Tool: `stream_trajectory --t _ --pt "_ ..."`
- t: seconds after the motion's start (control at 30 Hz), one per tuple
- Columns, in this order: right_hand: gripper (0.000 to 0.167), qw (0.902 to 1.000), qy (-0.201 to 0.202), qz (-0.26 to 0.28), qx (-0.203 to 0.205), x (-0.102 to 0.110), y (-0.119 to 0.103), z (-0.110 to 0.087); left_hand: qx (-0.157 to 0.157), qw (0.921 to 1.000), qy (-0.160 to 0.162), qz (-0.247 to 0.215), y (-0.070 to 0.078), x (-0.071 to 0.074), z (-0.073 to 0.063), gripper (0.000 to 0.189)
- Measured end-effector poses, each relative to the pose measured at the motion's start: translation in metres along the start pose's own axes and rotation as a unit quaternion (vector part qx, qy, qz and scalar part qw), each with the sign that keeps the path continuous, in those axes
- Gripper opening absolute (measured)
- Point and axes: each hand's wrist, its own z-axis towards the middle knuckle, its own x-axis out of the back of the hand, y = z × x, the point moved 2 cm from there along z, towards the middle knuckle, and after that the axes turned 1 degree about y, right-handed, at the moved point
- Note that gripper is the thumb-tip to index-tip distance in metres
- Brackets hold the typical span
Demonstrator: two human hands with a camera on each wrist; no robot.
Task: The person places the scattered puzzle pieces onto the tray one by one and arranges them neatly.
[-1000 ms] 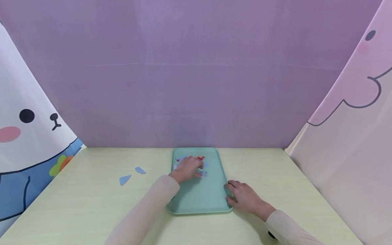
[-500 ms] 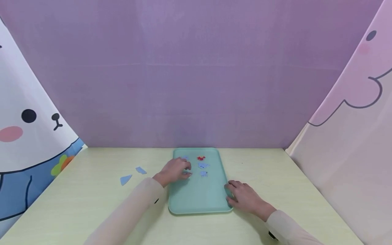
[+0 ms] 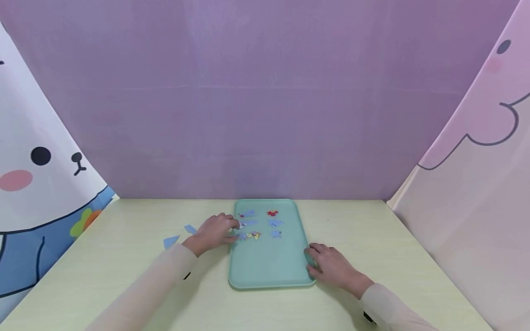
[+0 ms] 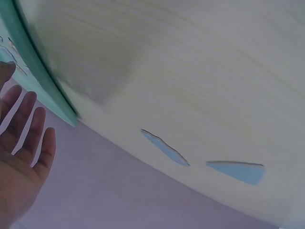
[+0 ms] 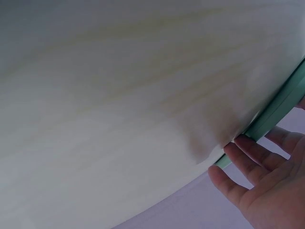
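A pale green tray (image 3: 271, 266) lies lengthwise on the table, bearing several flat printed puzzle pieces in two loose columns. The right column has a red piece (image 3: 272, 213) above two blue pieces. On the left, a yellow-and-red piece (image 3: 254, 236) sits below blue ones. My left hand (image 3: 213, 232) hovers at the tray's left rim, its fingers relaxed and nothing held; it partly covers that side. Against the right rim rest the fingers of my right hand (image 3: 333, 266), loosely extended along the edge in the right wrist view (image 5: 271, 176).
Two plain light-blue pieces lie on the table left of the tray: a wedge-shaped piece (image 4: 238, 171) and a narrower piece (image 4: 164, 148), partly behind the left hand in the head view. A purple backdrop (image 3: 265, 101) rises at the table's far edge, with printed curtains on both sides.
My left hand has moved left from over the middle of the tray to its left rim, uncovering the pieces, including the yellow-and-red one. The right hand stays at the right rim.
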Motion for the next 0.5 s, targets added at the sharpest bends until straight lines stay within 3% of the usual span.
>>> stream_trajectory --t 0.27,0.5 --pt "0.04 1.0 -0.002 0.0 -0.004 0.0 0.0 -0.001 -0.019 0.9994 0.024 0.015 -0.02 0.007 -0.021 0.02" --pt "0.04 1.0 0.0 0.0 -0.002 0.0 0.0 0.0 0.014 0.9994 0.008 0.03 -0.044 0.006 -0.036 0.023"
